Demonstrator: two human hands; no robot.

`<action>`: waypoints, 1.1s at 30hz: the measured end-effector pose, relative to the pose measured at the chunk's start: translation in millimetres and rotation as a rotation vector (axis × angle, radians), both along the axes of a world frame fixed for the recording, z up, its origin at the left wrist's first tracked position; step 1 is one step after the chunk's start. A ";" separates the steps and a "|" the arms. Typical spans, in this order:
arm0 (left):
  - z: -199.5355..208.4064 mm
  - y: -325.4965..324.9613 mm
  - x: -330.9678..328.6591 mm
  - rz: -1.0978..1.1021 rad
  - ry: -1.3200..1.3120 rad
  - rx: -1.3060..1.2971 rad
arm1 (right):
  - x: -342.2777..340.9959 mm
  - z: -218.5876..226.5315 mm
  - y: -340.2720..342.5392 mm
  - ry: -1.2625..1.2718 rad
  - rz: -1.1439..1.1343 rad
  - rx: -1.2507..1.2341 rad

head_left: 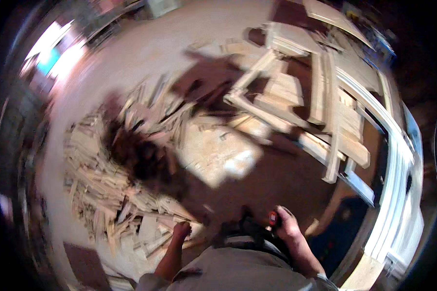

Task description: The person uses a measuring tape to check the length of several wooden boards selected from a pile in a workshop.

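Wood scraps [94, 177] lie in a wide, loose pile on the left side of the floor [126, 48], thin strips and short pieces crossing one over another in many directions. The person stands beside this pile, and the grey shirt [233, 269] fills the bottom middle of the view. The right hand [289, 226] is closed around a small tool [273, 218], coloured orange-red and black, which is in front of the body, a little to the right of the middle. This tool sticks out at the thumb side of the hand; its exact kind is too blurred to tell. The left hand [182, 230] hangs over the near edge of the pile and looks narrow, with the fingers curled in, but I cannot tell whether it is fully closed or holds something. Ahead and to the right there is a pale wooden frame [318, 87], with several loose boards [352, 121] just beside it. Farther to the right, long white bars [395, 169] run side by side, bent in the view by the lens. Between these bars and the right hand is a dark blue surface [332, 237]. A brown board [85, 264] is at the lower left, near the pile. Strong light comes through an opening [60, 56] at the upper left.
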State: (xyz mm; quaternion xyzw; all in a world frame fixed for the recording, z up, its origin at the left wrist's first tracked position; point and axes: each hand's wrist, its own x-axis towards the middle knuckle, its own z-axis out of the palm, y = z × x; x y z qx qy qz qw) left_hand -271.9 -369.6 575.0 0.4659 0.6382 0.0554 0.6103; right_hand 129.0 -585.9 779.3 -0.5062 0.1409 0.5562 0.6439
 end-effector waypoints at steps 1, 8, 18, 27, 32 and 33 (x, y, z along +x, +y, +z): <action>-13.3 9.6 -11.9 -0.061 0.111 0.088 | -11.8 -3.7 -0.3 0.025 0.015 0.063; -20.9 -45.7 -51.2 0.029 0.147 0.067 | -54.7 -19.1 25.0 -0.043 0.261 0.011; -79.6 -214.2 -193.6 0.814 -0.373 -0.450 | -94.9 -11.3 87.0 -0.023 0.498 -0.129; 34.5 -146.7 -120.6 0.373 0.205 -0.049 | -115.7 -9.0 103.4 -0.034 0.678 -0.092; 54.1 -103.7 -85.0 0.305 0.108 0.212 | -108.2 -11.8 104.3 -0.002 0.642 -0.137; 59.3 -91.8 -77.8 0.299 0.093 0.250 | -102.8 -15.7 102.9 -0.026 0.658 -0.152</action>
